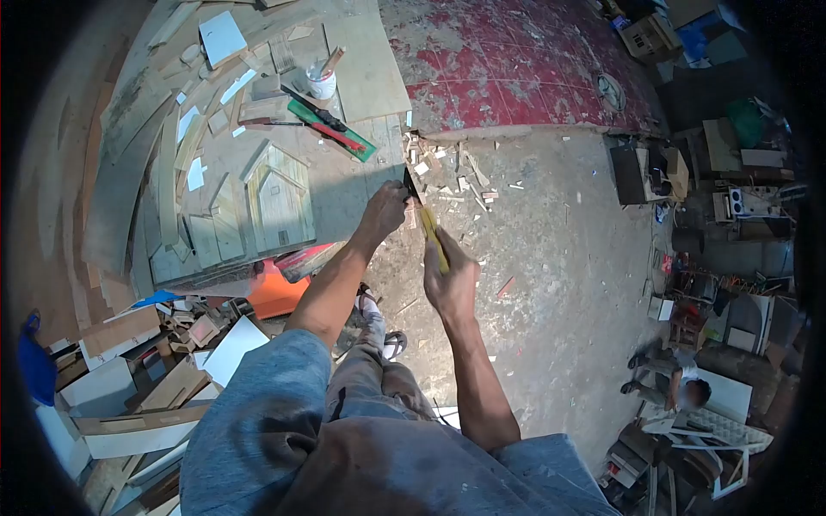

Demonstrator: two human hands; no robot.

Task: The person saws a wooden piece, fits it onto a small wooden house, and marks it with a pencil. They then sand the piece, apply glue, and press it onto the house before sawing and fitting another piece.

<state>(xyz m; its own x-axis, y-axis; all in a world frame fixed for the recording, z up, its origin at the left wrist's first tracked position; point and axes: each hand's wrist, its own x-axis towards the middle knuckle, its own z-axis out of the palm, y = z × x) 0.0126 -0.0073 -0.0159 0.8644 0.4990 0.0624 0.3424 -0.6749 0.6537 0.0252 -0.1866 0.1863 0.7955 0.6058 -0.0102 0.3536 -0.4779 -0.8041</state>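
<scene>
My right hand (452,275) is wrapped round the yellow handle of a long tool (432,234). Its far end runs up to the corner of the wooden worktable (353,185), where a dark, thin part shows; I cannot make out what kind of tool it is. At that same corner my left hand (389,206) is closed, close to the tool's dark end, and whatever it grips is hidden. Farther up the table lie a green-and-red tool (335,129) and a white tub (321,83) with a brush-like handle in it. A house-shaped wooden panel (280,202) lies left of my hands.
Wood offcuts (447,168) litter the concrete floor beyond the table corner. A heap of boards (146,396) is at lower left, near an orange object (277,292) under the table. A person (680,383) sits at the far right among furniture parts. A red-painted floor area (516,69) lies ahead.
</scene>
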